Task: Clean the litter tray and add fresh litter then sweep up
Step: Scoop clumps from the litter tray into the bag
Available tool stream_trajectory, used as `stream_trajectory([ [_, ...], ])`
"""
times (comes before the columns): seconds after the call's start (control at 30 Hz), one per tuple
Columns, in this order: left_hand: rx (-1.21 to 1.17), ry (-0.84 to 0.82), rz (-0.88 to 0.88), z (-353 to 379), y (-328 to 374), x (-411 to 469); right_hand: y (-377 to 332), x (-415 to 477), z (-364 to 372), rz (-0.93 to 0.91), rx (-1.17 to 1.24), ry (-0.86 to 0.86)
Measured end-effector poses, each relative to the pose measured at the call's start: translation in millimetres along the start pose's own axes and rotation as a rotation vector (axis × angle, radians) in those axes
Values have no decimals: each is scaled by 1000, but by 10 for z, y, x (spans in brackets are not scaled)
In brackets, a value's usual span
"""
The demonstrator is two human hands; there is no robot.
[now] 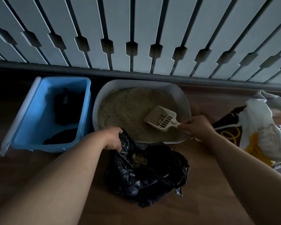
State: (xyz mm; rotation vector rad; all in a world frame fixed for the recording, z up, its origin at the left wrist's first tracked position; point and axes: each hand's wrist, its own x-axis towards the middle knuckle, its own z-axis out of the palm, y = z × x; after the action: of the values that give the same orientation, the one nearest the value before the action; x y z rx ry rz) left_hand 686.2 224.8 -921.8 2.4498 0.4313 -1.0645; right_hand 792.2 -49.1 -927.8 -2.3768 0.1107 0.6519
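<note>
Wooden floorboards [201, 184] are lying under everything, and a white slatted panel [136, 30] is standing behind. The scooping step is judged to be in hand. A cream slotted plastic scoop [161, 118], carrying a few dark clumps, is being held over the right part of the grey rounded plastic litter tray [101, 98], with the grip of the right hand [196, 127] pinched round its handle. A black crinkled plastic bag [144, 176], lying on the floor just before the tray's near rim, is being held agape by the left hand [111, 138], its grip clenched on the thin edge; pale clumps are already lying inside. The next move is judged to call for the scoop being carried level across the rim and tipped into the bag's mouth, so that nothing is spilled. Fine beige granules [128, 108] are loosely filling the tray. A blue rectangular plastic tub [39, 111] is standing just beside it at the left, and a crumpled printed sack [258, 132], probably fresh litter, is slumping at the right.
</note>
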Motion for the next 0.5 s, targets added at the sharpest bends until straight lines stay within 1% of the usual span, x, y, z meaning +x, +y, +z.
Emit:
stream_trajectory([
  [0.5, -72, 42, -27, 70, -22, -289, -1, -157, 46, -75, 16, -58],
])
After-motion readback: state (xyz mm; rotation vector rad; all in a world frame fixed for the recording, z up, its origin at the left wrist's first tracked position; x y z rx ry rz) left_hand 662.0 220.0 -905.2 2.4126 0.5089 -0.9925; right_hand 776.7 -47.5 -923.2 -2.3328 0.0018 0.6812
